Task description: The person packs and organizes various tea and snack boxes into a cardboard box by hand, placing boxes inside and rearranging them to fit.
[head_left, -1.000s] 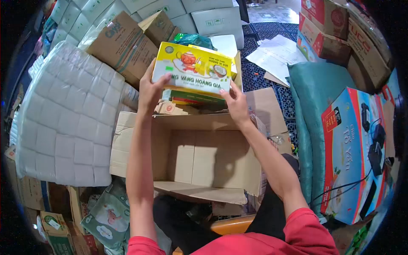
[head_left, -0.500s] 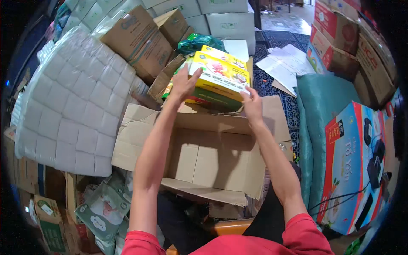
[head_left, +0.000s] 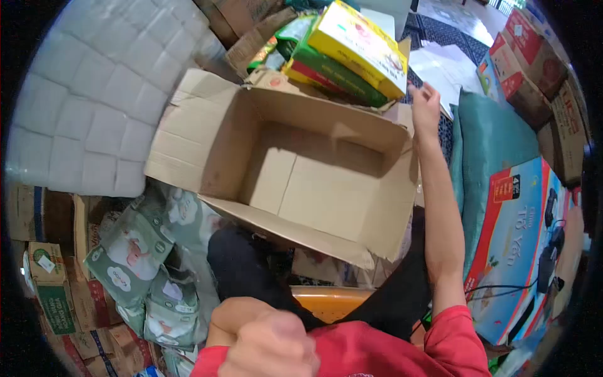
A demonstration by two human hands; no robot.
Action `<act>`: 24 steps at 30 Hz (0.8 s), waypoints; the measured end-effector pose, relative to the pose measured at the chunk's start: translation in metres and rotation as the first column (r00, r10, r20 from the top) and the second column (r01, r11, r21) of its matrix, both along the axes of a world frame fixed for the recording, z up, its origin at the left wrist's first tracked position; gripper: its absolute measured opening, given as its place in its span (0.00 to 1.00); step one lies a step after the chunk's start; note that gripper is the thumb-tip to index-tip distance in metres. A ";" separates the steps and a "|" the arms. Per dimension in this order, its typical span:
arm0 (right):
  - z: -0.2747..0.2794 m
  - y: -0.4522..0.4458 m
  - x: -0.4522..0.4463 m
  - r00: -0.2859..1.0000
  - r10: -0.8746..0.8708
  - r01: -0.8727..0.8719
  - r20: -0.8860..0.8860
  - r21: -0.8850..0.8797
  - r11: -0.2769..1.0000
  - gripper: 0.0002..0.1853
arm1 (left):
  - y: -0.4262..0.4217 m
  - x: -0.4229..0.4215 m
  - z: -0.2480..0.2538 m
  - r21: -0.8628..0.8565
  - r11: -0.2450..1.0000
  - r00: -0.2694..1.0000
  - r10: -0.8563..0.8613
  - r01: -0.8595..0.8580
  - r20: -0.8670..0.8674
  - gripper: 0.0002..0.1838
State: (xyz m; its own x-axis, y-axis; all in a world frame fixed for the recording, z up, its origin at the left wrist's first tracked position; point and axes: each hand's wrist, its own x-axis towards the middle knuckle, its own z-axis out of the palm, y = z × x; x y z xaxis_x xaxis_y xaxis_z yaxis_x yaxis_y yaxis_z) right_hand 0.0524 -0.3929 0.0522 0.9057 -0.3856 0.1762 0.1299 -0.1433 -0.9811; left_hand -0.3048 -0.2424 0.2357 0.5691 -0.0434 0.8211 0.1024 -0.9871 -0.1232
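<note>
An open cardboard carton (head_left: 232,144) stands in front of me, tilted, and its inside shows bare brown walls and floor. Behind it, a yellow and white printed box (head_left: 361,41) rests on a green and red box (head_left: 339,78), among green packets (head_left: 295,34). My right hand (head_left: 426,105) is just right of the yellow box's end, fingers loosely bent, with nothing visible in them. My left hand (head_left: 270,345) is drawn back close to my chest. It is blurred, and I cannot make out its fingers or anything in them.
A plastic-wrapped white bundle (head_left: 88,113) stands at left, above grey-green packs (head_left: 135,251). On the right are a teal sack (head_left: 496,138), a blue and red carton (head_left: 509,239) with black adapters and cables, and stacked red-brown cartons (head_left: 521,75). White papers (head_left: 446,69) lie behind.
Both hands have come off the yellow box. My left hand has pulled back to my chest; my right has shifted outward. The view has tilted down and turned.
</note>
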 end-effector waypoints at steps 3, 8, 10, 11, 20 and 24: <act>0.021 -0.003 -0.013 0.996 0.057 -0.049 -0.068 0.116 0.992 0.30 | -0.015 -0.033 0.020 0.605 0.401 0.655 0.702 -0.688 0.279 0.22; 0.026 -0.008 -0.024 0.996 0.062 -0.051 -0.066 0.160 0.986 0.28 | -0.006 -0.027 0.021 0.693 -0.622 0.264 0.645 -0.364 0.717 0.22; 0.029 -0.017 -0.027 0.997 0.044 -0.035 -0.068 0.136 0.990 0.29 | -0.007 -0.004 0.014 0.227 -0.968 -0.007 0.228 0.102 0.974 0.23; 0.029 -0.018 -0.028 0.996 0.043 -0.034 -0.072 0.126 0.991 0.29 | -0.007 0.006 0.011 -0.043 -0.926 -0.035 -0.061 0.376 0.998 0.23; 0.020 -0.037 -0.030 0.996 0.061 -0.051 -0.062 0.147 0.988 0.31 | -0.011 0.027 -0.001 -0.366 -0.811 -0.045 -0.432 0.457 0.901 0.31; 0.019 -0.036 -0.029 0.993 0.078 -0.067 -0.083 0.126 0.990 0.33 | 0.006 0.044 -0.004 -0.447 -0.830 -0.230 -0.532 0.334 0.815 0.31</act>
